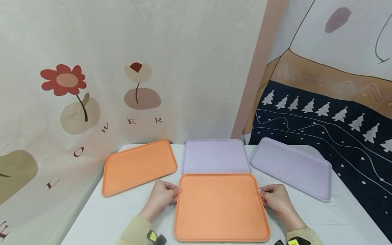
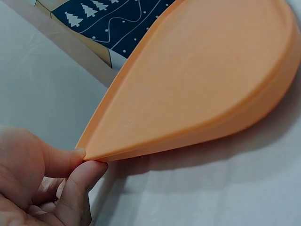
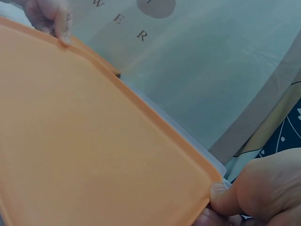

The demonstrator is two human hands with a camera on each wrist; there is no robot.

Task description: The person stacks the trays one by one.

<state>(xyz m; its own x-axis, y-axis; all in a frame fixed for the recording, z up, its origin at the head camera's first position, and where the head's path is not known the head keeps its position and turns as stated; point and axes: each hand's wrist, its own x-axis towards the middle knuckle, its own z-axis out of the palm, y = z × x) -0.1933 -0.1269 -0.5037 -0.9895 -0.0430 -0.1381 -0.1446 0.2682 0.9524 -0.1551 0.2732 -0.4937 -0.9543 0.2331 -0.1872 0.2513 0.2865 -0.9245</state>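
An orange rectangular tray [image 1: 222, 207] with a raised rim is held between both hands at the front middle. My left hand [image 1: 162, 197] pinches its left edge near the far corner, thumb on top and fingers beneath, as the left wrist view shows. On the opposite edge, my right hand [image 1: 277, 199] pinches the rim near the far right corner. In the left wrist view the tray [image 2: 202, 70] casts a shadow on the white surface below it. Just beyond its far edge lies a lilac tray [image 1: 216, 156], whose near edge meets the orange one in the head view.
A second orange tray [image 1: 139, 168] lies angled at the left, and another lilac tray [image 1: 292, 168] lies angled at the right. All are on a white-covered table [image 1: 346, 221]. Behind stand a pale printed cloth [image 1: 196, 68] and a dark cloth with tree shapes [image 1: 306, 126].
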